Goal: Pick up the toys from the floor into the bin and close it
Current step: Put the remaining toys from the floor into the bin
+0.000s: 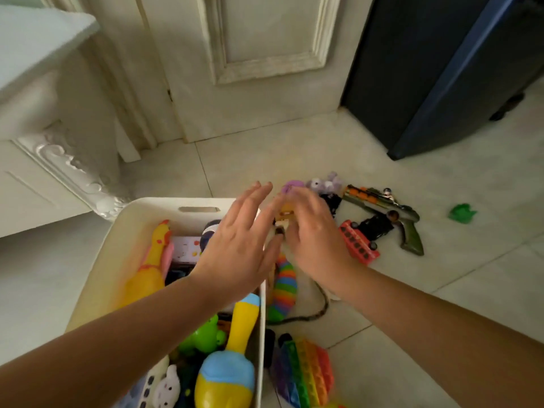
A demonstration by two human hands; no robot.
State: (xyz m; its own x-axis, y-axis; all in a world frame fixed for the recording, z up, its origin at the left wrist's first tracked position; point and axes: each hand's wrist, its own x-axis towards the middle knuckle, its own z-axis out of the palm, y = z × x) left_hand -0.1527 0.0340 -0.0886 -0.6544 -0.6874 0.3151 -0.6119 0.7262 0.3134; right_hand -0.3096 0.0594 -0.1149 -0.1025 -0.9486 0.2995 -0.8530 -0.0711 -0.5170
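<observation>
A white bin [123, 231] stands open on the floor at lower left, filled with several toys, among them a yellow rubber chicken [150, 260] and a yellow and blue maraca [226, 375]. My left hand [235, 248] hovers flat with fingers spread over the bin's right rim. My right hand [312, 231] is closed around a small yellow and brown toy [284, 214] just past the rim. On the floor lie a rainbow slug [284, 293], a rainbow pop-it [306, 375], a red bus [357, 241], a toy gun [388, 213], a purple plush [325, 182] and a green piece [462, 213].
A cream door [265, 54] faces me. White carved furniture [53, 160] stands at left and a dark blue cabinet [441, 69] at right. A dark cord [318, 310] lies on the tiles beside the slug. No lid shows.
</observation>
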